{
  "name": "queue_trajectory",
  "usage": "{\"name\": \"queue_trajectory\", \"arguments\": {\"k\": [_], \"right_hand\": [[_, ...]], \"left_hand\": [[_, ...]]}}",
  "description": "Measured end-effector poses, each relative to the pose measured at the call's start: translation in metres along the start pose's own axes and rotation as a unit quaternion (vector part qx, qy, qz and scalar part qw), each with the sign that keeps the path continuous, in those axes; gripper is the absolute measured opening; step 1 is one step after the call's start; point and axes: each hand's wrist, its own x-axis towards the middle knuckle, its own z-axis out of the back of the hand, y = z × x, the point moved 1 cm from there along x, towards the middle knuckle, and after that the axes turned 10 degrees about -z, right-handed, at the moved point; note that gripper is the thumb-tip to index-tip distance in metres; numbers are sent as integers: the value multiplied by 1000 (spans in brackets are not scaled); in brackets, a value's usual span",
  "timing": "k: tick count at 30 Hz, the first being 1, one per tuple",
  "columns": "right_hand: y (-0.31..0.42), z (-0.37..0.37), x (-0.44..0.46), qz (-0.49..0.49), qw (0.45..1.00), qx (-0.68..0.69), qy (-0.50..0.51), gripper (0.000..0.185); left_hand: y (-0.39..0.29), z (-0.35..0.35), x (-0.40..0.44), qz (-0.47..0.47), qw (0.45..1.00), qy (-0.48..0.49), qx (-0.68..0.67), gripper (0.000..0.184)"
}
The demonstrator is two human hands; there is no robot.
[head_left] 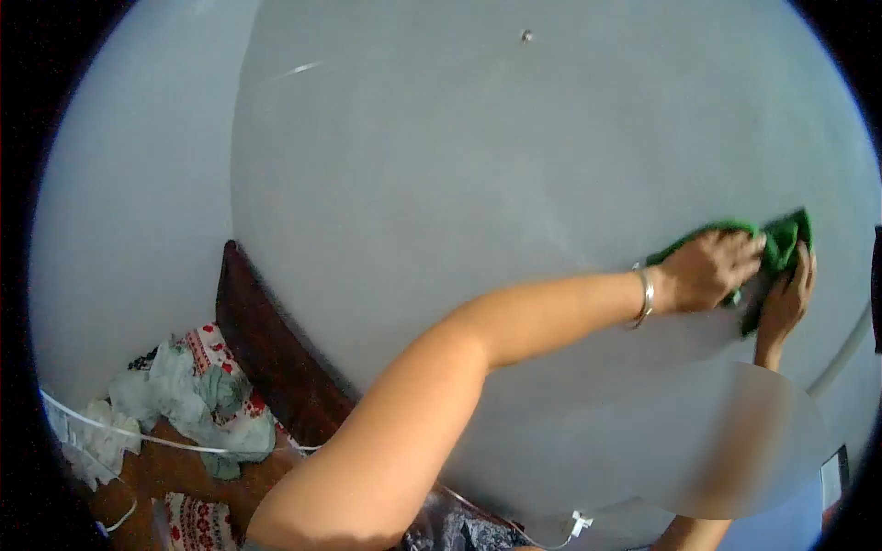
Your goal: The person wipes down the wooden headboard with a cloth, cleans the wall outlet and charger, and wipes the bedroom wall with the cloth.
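A green cloth [785, 241] lies bunched against the grey wall [459, 156] on the right side of the view. My left hand [712, 271], with a silver bracelet [647, 296] at its wrist, presses the cloth's left part to the wall, its fingers closed on the fabric. Just right of it, my right hand [788, 296] grips the cloth's right part from below, fingers pointing upward. A dark fold of cloth hangs between the two hands. A blurred oval patch covers much of my right forearm.
A dark wooden headboard [271, 344] stands against the wall at lower left. Beside it are crumpled pale cloths [179, 390] on red-and-white patterned fabric. A white cable [175, 443] crosses there, and a white plug [579, 525] sits low in the middle. A nail [526, 36] sticks out above.
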Motion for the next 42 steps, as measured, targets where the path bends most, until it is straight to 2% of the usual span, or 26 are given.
{"name": "queue_trajectory", "arguments": {"k": [3,5,7,8,9,10,11,12,14,16,17,18,19,21,22,23,24,25,27,30,32,36,38,40,41,42], "right_hand": [[5,25,-117,-65,997,2,36,37],[21,17,-197,-151,973,171,48,37],[51,28,-267,-64,988,54,126,37],[70,33,-302,-83,981,77,157,37],[89,41,-316,-49,972,90,211,27],[101,32,-344,-52,958,177,221,25],[123,39,-343,-50,932,233,271,23],[132,42,-344,-17,920,250,300,23],[143,37,-320,24,917,290,273,25],[176,5,-295,-20,920,333,206,23],[152,-5,-251,-40,926,326,184,21],[153,-14,-226,-3,962,262,80,22],[147,-16,-189,5,983,175,52,26],[141,-29,-136,16,984,176,-21,31],[139,-30,-123,18,984,175,-21,31],[137,-29,-110,33,995,93,30,42],[135,-29,-102,47,996,9,81,55],[136,-24,-107,50,996,9,78,55],[140,-10,-147,50,992,70,94,34],[137,9,-259,-9,980,77,184,28],[145,34,-334,-41,955,115,269,26],[152,72,-400,-73,910,109,393,30],[140,73,-383,-66,930,106,344,34],[123,56,-334,-53,965,91,241,36],[116,40,-299,-23,982,35,186,39],[108,24,-261,-13,989,71,132,41]], "left_hand": [[-47,14,-56,-44,997,26,-61,28],[-74,32,-101,5,993,71,-95,24],[-100,55,-152,53,980,113,-155,22],[-112,69,-182,50,976,149,-152,23],[-121,88,-199,47,972,194,-124,25],[-124,106,-222,74,954,251,-143,27],[-125,125,-239,61,942,306,-124,29],[-122,142,-247,51,940,315,-116,26],[-101,166,-250,42,947,313,-61,26],[-62,200,-253,47,955,289,54,30],[-37,181,-218,43,952,279,118,32],[-17,182,-208,44,947,269,169,41],[-2,178,-181,20,943,245,223,46],[22,174,-142,22,944,213,249,49],[26,172,-124,53,946,209,243,45],[24,168,-109,83,946,204,238,41],[23,160,-109,82,946,201,240,41],[20,150,-116,74,947,208,233,43],[-4,140,-134,63,953,229,187,42],[-68,127,-202,48,958,282,18,31],[-109,131,-250,20,937,325,-123,24],[-147,142,-290,25,916,354,-189,17],[-140,132,-292,41,923,322,-205,12],[-111,122,-255,65,935,322,-133,17],[-86,107,-241,27,970,227,-83,13],[-62,103,-213,0,981,193,35,8]]}}
